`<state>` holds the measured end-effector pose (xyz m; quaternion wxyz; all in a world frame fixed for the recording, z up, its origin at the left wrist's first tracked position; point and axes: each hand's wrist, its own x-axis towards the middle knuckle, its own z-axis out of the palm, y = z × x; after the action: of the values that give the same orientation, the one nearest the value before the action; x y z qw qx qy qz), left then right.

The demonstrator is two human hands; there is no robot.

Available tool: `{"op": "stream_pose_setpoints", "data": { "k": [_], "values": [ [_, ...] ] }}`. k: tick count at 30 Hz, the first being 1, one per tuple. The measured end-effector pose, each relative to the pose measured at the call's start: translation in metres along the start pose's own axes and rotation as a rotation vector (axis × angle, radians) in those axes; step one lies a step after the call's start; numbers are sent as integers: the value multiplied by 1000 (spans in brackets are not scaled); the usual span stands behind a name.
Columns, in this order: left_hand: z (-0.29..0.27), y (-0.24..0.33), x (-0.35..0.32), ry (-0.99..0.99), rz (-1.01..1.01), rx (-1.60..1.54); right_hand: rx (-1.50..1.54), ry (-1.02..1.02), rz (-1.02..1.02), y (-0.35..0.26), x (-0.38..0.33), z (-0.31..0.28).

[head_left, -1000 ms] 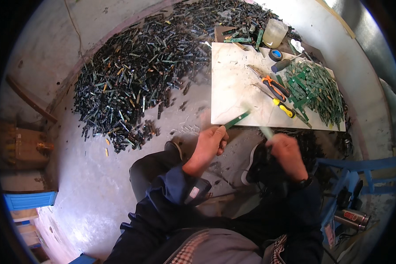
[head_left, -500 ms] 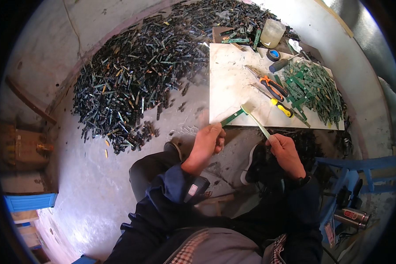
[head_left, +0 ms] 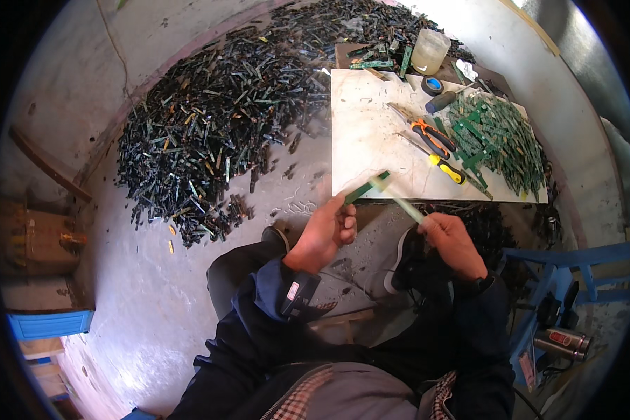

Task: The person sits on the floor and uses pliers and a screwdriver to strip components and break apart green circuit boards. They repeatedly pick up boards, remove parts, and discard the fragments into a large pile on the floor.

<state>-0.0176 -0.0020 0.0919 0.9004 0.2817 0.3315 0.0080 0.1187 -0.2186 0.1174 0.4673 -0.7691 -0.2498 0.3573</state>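
Note:
My left hand [head_left: 329,227] is closed on one end of a narrow green circuit board strip [head_left: 367,187], which points up and right over the near edge of the white board [head_left: 360,133]. In my right hand [head_left: 455,241] is a pale toothbrush [head_left: 404,205], gripped by the handle. The brush head is blurred and lies at the strip's far part; whether its bristles touch cannot be made out. Beyond the hands, orange-handled pliers [head_left: 430,136] and a yellow-and-black screwdriver [head_left: 446,168] rest on the board, left of a heap of green circuit board strips [head_left: 500,143].
A large heap of dark strips [head_left: 210,133] covers the floor at far left. On the board's far side are a roll of black tape [head_left: 432,85], a dark-handled tool [head_left: 441,103] and a cloudy plastic jar [head_left: 430,52]. A blue chair [head_left: 574,259] and metal flask [head_left: 563,343] stand at right.
The toothbrush head has moved left and slightly down along the strip, blurring with motion. My left hand has shifted a little left, and the strip tilts more steeply.

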Motion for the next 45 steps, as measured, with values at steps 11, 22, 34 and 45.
{"op": "stream_pose_setpoints", "data": {
  "k": [11, 22, 34, 45],
  "values": [
    [-6, 0, 3, -37, -35, -57, 23, 134, 27, -7, -2, -4],
    [-5, -8, 7, 22, 166, 270, -4, 157, 2, -8, -1, -4],
    [-3, -11, 7, 74, 273, 464, -34, 74, -71, -2, -5, -11],
    [-3, -10, 7, 80, 314, 508, -46, 117, -32, -17, -6, -6]
  ]
}}
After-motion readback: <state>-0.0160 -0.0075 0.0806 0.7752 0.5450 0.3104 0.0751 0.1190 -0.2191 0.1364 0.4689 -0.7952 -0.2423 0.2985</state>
